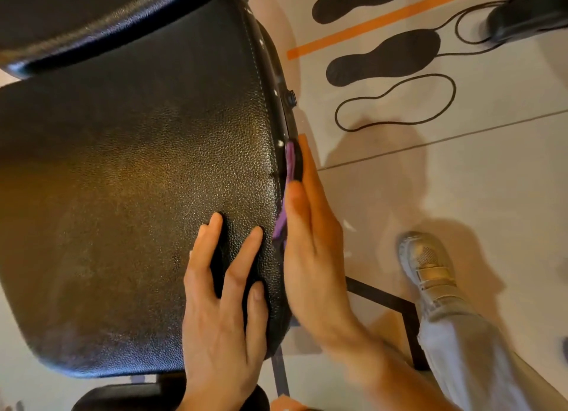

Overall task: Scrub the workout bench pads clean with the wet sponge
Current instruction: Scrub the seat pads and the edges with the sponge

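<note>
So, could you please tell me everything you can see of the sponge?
Only slivers of the sponge show. It looks purple with a dark backing and sits on edge against the right side of the black bench pad, beside the stitched seam. The right hand presses it there with straight fingers, covering most of it; purple shows above the fingertips and between hand and pad. Its full shape and wetness cannot be told. The left hand rests flat on the pad, apart from it.
</note>
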Tool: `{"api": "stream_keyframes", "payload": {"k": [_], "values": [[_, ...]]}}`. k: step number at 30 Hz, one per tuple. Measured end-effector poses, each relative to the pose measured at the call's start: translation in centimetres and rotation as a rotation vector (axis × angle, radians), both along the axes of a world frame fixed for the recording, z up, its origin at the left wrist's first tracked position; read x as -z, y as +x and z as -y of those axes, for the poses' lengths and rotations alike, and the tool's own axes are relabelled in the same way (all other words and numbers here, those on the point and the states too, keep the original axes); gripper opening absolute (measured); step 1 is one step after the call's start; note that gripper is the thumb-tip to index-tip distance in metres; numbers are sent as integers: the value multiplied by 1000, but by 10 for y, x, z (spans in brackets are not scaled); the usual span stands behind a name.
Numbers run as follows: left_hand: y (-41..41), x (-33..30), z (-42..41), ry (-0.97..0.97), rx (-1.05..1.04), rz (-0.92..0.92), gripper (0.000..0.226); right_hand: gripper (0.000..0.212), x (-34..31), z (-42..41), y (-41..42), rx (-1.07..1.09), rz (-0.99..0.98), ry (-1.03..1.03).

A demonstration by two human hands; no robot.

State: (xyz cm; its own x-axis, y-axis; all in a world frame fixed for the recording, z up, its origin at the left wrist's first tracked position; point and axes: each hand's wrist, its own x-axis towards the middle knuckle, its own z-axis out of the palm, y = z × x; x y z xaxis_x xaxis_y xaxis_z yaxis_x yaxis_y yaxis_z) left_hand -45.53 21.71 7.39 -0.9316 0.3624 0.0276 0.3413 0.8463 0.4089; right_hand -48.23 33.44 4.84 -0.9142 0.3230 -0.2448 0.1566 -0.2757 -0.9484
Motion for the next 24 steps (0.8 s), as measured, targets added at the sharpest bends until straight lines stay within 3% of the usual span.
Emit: {"api": "stream_keyframes", "payload": {"k": [4,6,8,9,12,15,17,19,21,24], "values": [[-2,0,0,20,-10,-8,43,48,-5,21,40,54,-104,354],[-2,-1,0,6,-13,0,44,46,-3,6,13,33,-152,412],[-1,-1,0,1,-8,-13,44,41,-1,-18,-35,45,-58,405],[-1,0,0,-6,-7,-17,45,38,-1,-25,-49,51,-48,517],[-1,-1,-1,-10,-20,-18,48,43,-11,-15,-26,-29,-28,337],[-2,-1,0,-2,-24,-24,42,50,-15,3,21,-107,-127,444],[-2,0,-1,-13,-24,-17,42,48,-9,-7,-5,-93,-183,504],[-1,1,0,-18,-23,-20,43,40,0,-23,-55,-14,-91,372],[-1,2,0,-34,-21,-25,44,28,1,-31,-87,23,-39,443],[-3,-1,1,-8,-20,-2,44,42,-18,-15,-45,-22,49,509]]}}
